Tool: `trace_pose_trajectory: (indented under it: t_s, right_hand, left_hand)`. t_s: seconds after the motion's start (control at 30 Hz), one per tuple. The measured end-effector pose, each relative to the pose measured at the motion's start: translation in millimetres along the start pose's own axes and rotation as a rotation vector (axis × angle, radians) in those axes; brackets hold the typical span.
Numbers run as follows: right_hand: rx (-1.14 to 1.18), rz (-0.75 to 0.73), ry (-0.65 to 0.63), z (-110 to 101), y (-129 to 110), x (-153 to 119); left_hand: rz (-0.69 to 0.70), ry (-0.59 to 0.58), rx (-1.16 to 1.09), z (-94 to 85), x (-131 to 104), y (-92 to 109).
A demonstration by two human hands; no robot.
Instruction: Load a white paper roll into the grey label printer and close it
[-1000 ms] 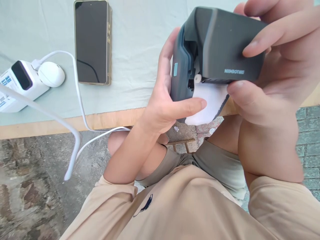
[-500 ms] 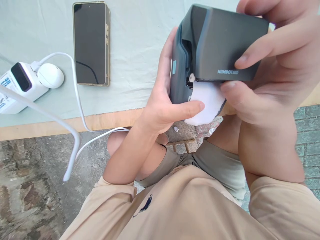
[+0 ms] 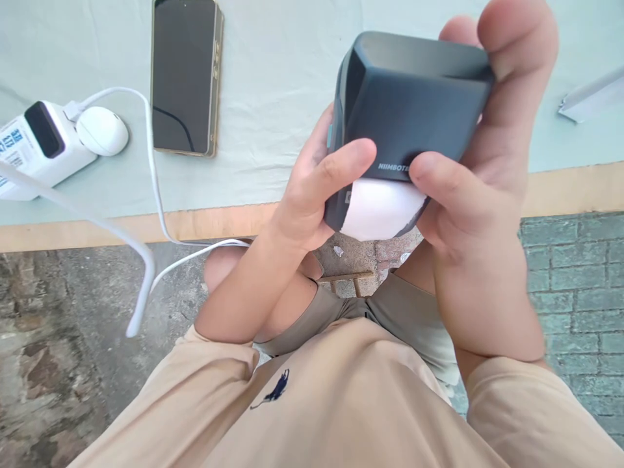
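Note:
A dark label printer marked NIIMBOT is held up over the table's front edge, its lid down. White paper sticks out below the lid. My left hand grips the printer's left side, its thumb on the lid's lower left corner. Around the right side is my right hand, with its thumb on the lid's lower edge by the lettering and its other fingers at the far right corner, partly hidden.
A phone lies on the cloth-covered table. At the left are a white power device, a round white case and a white cable hanging over the edge. A pale object lies at the right.
The printer's lid has gone down against its body, and the printer is tilted differently. My left thumb has moved from the paper up onto the lid. My right hand has shifted left.

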State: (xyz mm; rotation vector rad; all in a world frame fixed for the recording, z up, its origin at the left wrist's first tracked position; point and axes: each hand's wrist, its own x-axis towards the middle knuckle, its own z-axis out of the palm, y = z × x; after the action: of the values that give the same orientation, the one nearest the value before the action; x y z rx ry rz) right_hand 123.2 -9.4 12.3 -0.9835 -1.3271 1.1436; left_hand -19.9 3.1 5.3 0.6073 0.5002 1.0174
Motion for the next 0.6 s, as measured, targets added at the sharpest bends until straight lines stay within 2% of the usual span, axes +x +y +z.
trace_pose_trajectory:
  t_s: [0.07,0.27,0.4,0.5,0.6]
  right_hand:
    - [0.054,-0.115,0.0,1.9,8.4,0.4]
    - [-0.021,-0.162,0.126,6.2,19.0,-3.6]
    - [-0.015,-0.179,0.11,-0.3,14.4,-2.3]
    - [-0.009,-0.195,0.098,-7.5,14.0,-0.2]
    - [-0.033,-0.174,0.05,-10.2,11.3,-1.0]
  left_hand:
    - [0.001,-0.02,0.014,-0.8,0.0,1.8]
    - [0.012,-0.008,-0.083,3.5,-0.1,2.1]
    - [-0.053,0.019,-0.067,6.5,2.3,3.4]
    - [-0.045,0.06,-0.047,3.1,5.2,3.2]
    - [-0.057,0.052,-0.056,-0.4,6.3,2.2]
